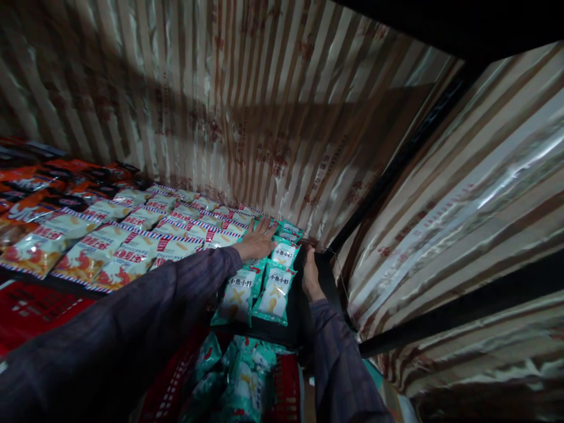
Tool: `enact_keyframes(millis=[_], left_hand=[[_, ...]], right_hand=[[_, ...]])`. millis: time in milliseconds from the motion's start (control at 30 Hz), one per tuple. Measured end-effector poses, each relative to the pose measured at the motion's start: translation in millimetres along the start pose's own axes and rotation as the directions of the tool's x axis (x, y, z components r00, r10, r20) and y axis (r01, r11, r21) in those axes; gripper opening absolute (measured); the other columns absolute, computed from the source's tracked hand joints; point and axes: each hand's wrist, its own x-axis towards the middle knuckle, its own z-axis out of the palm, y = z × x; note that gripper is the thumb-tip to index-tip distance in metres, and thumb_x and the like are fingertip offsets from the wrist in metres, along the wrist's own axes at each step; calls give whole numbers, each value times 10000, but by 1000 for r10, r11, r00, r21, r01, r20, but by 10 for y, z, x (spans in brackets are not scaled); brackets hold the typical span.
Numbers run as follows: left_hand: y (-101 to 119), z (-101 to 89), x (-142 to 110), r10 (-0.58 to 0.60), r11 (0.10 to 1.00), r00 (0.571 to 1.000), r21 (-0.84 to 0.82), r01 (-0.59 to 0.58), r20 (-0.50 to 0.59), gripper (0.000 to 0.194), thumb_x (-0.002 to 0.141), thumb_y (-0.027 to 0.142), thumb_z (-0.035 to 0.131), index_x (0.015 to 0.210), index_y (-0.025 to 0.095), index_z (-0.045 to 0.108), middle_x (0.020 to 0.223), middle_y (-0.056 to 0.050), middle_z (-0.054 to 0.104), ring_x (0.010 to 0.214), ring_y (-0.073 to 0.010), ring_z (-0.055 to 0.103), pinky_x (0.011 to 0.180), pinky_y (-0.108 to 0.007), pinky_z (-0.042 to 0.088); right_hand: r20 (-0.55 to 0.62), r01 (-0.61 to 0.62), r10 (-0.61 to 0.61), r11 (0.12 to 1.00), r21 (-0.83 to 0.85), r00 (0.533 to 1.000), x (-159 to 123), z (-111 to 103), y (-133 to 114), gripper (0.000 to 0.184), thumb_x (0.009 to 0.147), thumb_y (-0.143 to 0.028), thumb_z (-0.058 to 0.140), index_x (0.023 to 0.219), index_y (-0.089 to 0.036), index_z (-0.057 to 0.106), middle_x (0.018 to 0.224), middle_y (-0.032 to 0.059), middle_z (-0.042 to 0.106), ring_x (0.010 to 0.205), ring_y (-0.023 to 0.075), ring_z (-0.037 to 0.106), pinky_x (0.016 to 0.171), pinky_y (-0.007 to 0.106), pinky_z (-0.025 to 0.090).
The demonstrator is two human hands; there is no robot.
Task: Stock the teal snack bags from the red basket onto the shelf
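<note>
My left hand (259, 239) lies flat with fingers spread on the far end of a row of teal snack packets (276, 291) on a dark shelf. My right hand (309, 271) stretches out along the right edge of that row, fingers straight and pressed against the packets' side, holding nothing. Both arms wear dark purple sleeves. The teal packets lie in two short columns running away from me.
White and red snack packets (132, 247) fill the shelf to the left, orange ones (39, 188) beyond them. A red basket (286, 388) below holds more teal packets (238, 376). Striped plastic sheeting (247, 106) covers the back and right side (462, 205).
</note>
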Motion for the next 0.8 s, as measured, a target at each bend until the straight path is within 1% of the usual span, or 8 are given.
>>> enact_keyframes(millis=[100, 233, 300, 367, 500, 600, 700, 800], left_hand=[[-96, 27, 216, -52, 999, 998, -3, 52, 24, 635, 957, 452, 254, 1527, 175, 221, 1612, -128, 95, 1489, -294, 52, 1176, -519, 109], [-90, 111, 329, -97, 995, 991, -26, 99, 97, 665, 944, 537, 209, 1534, 228, 209, 1616, -88, 120, 1485, -310, 61, 1183, -515, 60], [-80, 148, 352, -136, 989, 980, -39, 143, 144, 680, 936, 565, 188, 1530, 238, 227, 1612, -91, 152, 1481, -329, 77, 1178, -525, 81], [-83, 173, 367, -151, 986, 975, -39, 159, 164, 678, 934, 569, 173, 1521, 242, 258, 1607, -93, 172, 1480, -333, 87, 1172, -530, 104], [-109, 199, 385, -143, 987, 977, -52, 153, 161, 673, 935, 566, 175, 1512, 238, 285, 1607, -90, 180, 1482, -318, 103, 1171, -527, 109], [-124, 218, 397, -140, 985, 977, -74, 153, 159, 666, 939, 561, 182, 1504, 234, 308, 1605, -83, 189, 1479, -312, 129, 1175, -520, 103], [-143, 249, 415, -135, 986, 981, -76, 146, 136, 658, 940, 554, 187, 1497, 233, 325, 1595, -89, 224, 1472, -313, 162, 1171, -526, 114], [-168, 268, 445, -106, 990, 990, -81, 113, 92, 644, 944, 543, 182, 1484, 236, 349, 1575, -106, 279, 1459, -321, 207, 1153, -557, 137]], right_hand=[[-16, -44, 44, 998, -33, 999, 90, 100, -62, 839, 853, -737, 284, 1471, -175, 367, 1556, 54, 323, 1454, 198, 277, 1197, 395, 215], [65, 37, -26, 985, -167, 998, 241, 194, -199, 785, 837, -714, 388, 1456, -230, 393, 1555, 27, 329, 1458, 201, 262, 1209, 411, 142], [105, 65, -41, 970, -233, 994, 299, 213, -251, 796, 830, -703, 414, 1457, -214, 390, 1564, 43, 313, 1465, 205, 243, 1212, 401, 122], [130, 85, -49, 955, -285, 990, 322, 224, -278, 802, 834, -690, 420, 1457, -185, 391, 1569, 66, 302, 1471, 206, 226, 1213, 382, 117], [125, 129, -91, 933, -337, 988, 284, 254, -279, 750, 868, -651, 395, 1457, -186, 393, 1570, 65, 303, 1470, 195, 228, 1212, 369, 133], [112, 128, -94, 927, -352, 989, 251, 283, -262, 738, 875, -645, 389, 1451, -184, 402, 1567, 69, 310, 1466, 196, 239, 1210, 369, 144], [116, 129, -96, 936, -327, 989, 267, 285, -234, 719, 871, -646, 403, 1439, -205, 422, 1562, 53, 324, 1461, 191, 251, 1210, 366, 145], [72, 115, -99, 960, -254, 992, 350, 248, -175, 717, 875, -650, 379, 1435, -204, 422, 1557, 56, 333, 1459, 193, 258, 1210, 393, 140]])
